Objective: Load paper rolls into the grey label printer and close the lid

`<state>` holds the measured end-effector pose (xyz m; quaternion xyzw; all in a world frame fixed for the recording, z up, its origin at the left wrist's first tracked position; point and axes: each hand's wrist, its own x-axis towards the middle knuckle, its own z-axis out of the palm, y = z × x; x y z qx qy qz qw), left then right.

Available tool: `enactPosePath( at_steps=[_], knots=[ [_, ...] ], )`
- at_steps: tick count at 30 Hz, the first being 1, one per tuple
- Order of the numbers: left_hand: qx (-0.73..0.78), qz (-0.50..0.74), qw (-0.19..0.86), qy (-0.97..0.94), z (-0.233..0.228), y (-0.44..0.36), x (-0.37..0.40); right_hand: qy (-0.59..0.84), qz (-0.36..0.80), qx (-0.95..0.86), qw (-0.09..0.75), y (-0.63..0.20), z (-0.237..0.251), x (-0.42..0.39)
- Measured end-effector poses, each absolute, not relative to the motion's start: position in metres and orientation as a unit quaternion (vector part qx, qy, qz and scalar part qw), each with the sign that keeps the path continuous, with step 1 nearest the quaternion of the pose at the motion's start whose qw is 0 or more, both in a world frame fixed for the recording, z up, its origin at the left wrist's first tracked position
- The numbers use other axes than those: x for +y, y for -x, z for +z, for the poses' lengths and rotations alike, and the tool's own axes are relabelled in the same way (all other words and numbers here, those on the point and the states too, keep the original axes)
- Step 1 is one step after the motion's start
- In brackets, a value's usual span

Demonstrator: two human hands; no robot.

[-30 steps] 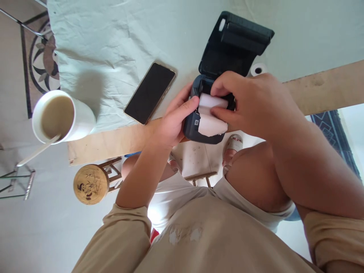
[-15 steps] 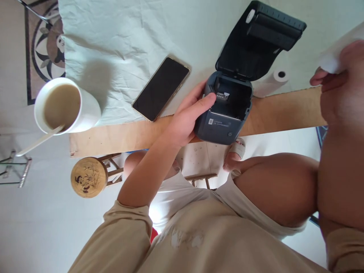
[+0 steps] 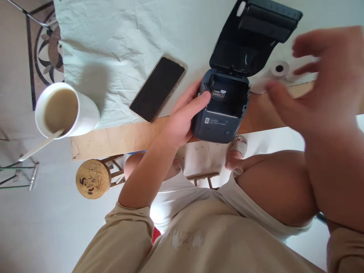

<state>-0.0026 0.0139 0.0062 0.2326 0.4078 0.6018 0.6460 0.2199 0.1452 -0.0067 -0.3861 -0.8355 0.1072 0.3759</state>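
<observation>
My left hand point(image 3: 190, 113) grips the left side of a dark label printer point(image 3: 218, 123), its thumb over the rim of the paper bay. The printer's lid point(image 3: 241, 45) stands swung up, and the bay shows a small white sticker inside. To the right, my right hand point(image 3: 321, 79) hangs in the air with its fingers apart and nothing between them, blurred by motion. Near its fingertips lies a white paper roll point(image 3: 280, 69) with a dark core, partly hidden by the hand.
A phone point(image 3: 157, 89) lies on the pale tablecloth point(image 3: 113, 34), left of the printer. At the far left is a white cup point(image 3: 89, 115) of brownish drink with a spoon point(image 3: 41, 145). Below the wooden table edge point(image 3: 113, 142) stands a round stool point(image 3: 93, 179).
My right hand has let go of the white item it held at the right edge and moved left, fingers opening. The printer stays in my left hand, lid up.
</observation>
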Motion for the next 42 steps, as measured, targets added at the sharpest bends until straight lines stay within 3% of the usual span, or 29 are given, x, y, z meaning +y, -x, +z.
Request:
enactPosePath(
  at_steps=[4,8,10,16,20,22,25,31,42],
  knots=[
    [0.424,0.604,0.634,-0.232,0.005,0.002,0.013,0.395,0.073,-0.878,0.259,-0.19,-0.013,0.142],
    [0.418,0.597,0.64,-0.243,0.008,0.002,0.013,0.458,0.102,-0.856,0.217,-0.183,-0.013,0.147],
    [0.416,0.599,0.639,-0.246,0.009,0.002,0.013,0.461,0.134,-0.843,0.245,-0.185,-0.011,0.146],
    [0.415,0.613,0.633,-0.229,0.007,0.0,0.014,0.348,0.375,-0.72,0.469,-0.188,-0.013,0.148],
    [0.426,0.616,0.625,-0.22,0.006,0.0,0.015,0.25,0.274,-0.734,0.569,-0.184,-0.004,0.142],
    [0.436,0.613,0.619,-0.225,0.007,0.0,0.015,0.21,0.204,-0.82,0.493,-0.179,0.006,0.127],
    [0.45,0.602,0.619,-0.228,0.011,0.0,0.014,0.172,0.112,-0.873,0.443,-0.165,0.018,0.104],
    [0.446,0.598,0.62,-0.242,0.015,0.001,0.014,0.264,0.09,-0.895,0.35,-0.151,0.015,0.095],
    [0.445,0.603,0.625,-0.219,0.008,0.0,0.013,0.258,0.099,-0.874,0.399,-0.151,0.008,0.102]
  ],
)
